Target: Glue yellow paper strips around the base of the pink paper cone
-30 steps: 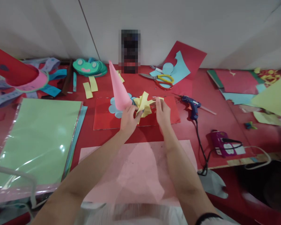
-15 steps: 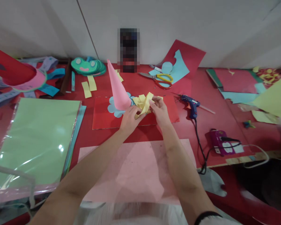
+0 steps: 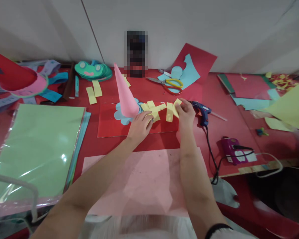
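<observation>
My right hand [image 3: 186,112] pinches a yellow paper strip [image 3: 176,105] above the right side of the red board [image 3: 109,127]. Another yellow strip lies just left of it. My left hand [image 3: 140,126] rests with fingers apart at the edge of a loose pile of yellow paper strips [image 3: 153,109], touching them and gripping nothing I can see. Beside that hand, a tall pink paper cone [image 3: 126,98] stands on a light blue flower-shaped paper [image 3: 118,115], on the same board.
A blue glue gun [image 3: 202,111] lies right of my right hand, its cord running to a purple box [image 3: 233,151]. Behind are scissors [image 3: 170,84] and paper scraps. Packed green sheets [image 3: 45,146] lie left; a pink sheet [image 3: 139,179] lies in front. Green frog cutouts [image 3: 93,71] sit behind.
My right hand has moved right, away from the pile, with a yellow strip in its fingers. My left hand has let go of the strips and now lies lightly by them.
</observation>
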